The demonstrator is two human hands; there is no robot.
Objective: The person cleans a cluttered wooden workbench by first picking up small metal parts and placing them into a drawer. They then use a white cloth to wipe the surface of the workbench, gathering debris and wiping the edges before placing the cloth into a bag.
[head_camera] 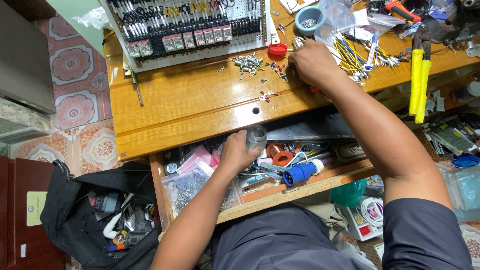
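Head view. The left hand [236, 152] is gripping a small clear jar [256, 138], fingers wrapped around its side, holding it over the open drawer [260, 197] below the counter [190, 107] edge. Just right of that hand, inside the drawer, a blue plug [299, 173] and an orange tape roll [282, 158] are lying among clear bags. The right hand [314, 62] is resting knuckles-up on the counter, fingers curled down onto small parts; whether it is pinching anything cannot be told, since the fingertips are hidden. Left of this hand, loose metal terminals [248, 62] and a red cap [277, 50] are lying; right of it, yellow wires [350, 55]. Farther right, yellow-handled crimpers [419, 82] are overhanging the edge.
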